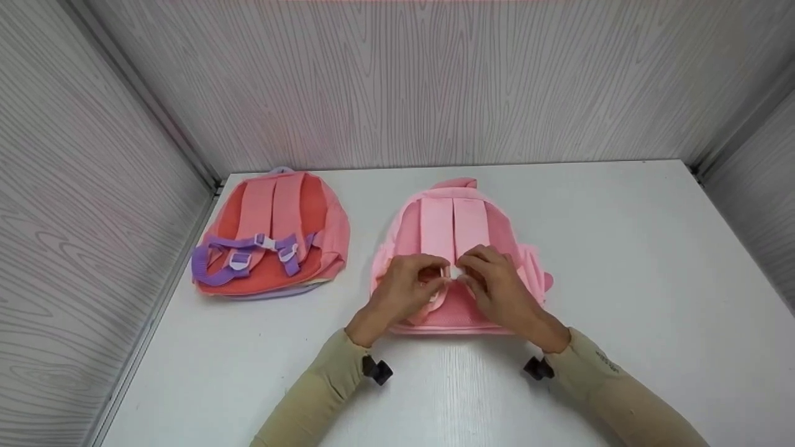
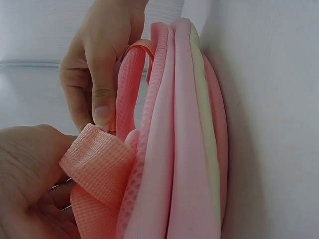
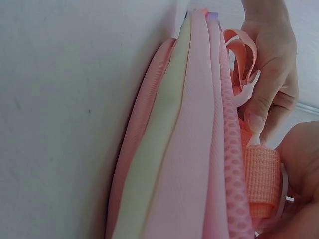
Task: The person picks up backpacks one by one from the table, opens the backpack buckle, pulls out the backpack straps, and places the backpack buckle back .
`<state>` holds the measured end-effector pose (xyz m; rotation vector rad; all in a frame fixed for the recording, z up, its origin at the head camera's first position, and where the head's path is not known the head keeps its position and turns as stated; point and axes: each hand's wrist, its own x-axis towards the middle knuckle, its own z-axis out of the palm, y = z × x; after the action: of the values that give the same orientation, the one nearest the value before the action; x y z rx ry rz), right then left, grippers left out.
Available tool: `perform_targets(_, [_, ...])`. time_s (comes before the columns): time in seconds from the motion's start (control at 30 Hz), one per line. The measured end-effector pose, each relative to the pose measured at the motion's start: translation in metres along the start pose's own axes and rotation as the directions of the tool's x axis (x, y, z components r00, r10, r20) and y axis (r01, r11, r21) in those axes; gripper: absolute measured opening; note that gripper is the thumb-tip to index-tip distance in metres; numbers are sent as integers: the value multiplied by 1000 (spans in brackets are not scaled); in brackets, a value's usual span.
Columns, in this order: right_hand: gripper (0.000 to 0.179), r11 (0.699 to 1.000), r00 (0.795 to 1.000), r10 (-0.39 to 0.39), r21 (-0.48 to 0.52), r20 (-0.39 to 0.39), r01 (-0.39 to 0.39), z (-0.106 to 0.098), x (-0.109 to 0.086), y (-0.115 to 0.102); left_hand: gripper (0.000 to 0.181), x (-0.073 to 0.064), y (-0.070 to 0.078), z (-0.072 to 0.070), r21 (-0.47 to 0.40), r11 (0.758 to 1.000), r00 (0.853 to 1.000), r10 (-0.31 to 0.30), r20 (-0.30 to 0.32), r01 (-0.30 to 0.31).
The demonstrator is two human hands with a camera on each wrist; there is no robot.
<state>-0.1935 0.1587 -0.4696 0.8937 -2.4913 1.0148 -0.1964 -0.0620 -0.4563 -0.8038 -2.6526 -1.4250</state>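
Note:
A pink backpack (image 1: pixel 463 313) lies with its strap side up on the table. Over its middle, both hands meet at a small white buckle (image 1: pixel 457 272) on a strap. The left hand (image 1: pixel 402 290) pinches the buckle's left side between thumb and fingers; the right hand (image 1: pixel 502 290) pinches its right side. Whether the two halves are joined is hidden by the fingertips. Orange webbing (image 2: pixel 102 154) loops beside the left hand in the left wrist view. In the right wrist view, more orange webbing (image 3: pixel 263 174) folds near the right hand, and a white plastic adjuster (image 3: pixel 246 92) hangs by the left.
To the left, a coral backpack (image 1: pixel 230 214) with purple webbing (image 1: pixel 214 278) and white buckles lies strap side up. Both bags rest on a white table (image 1: pixel 633 261). Wood-patterned panels (image 1: pixel 397 87) stand behind and at the sides.

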Motion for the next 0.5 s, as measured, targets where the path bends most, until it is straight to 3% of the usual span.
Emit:
perform_targets(0.17, [14, 1000, 999, -27, -5, -17, 27, 1, 1, 1, 20, 1, -2, 0, 2, 999, 999, 49, -19, -49])
perform_targets(0.5, [18, 1000, 1000, 10, 6, 3, -10, -1, 0, 1, 17, 1, -1, -1, -19, 999, 999, 45, -14, -45])
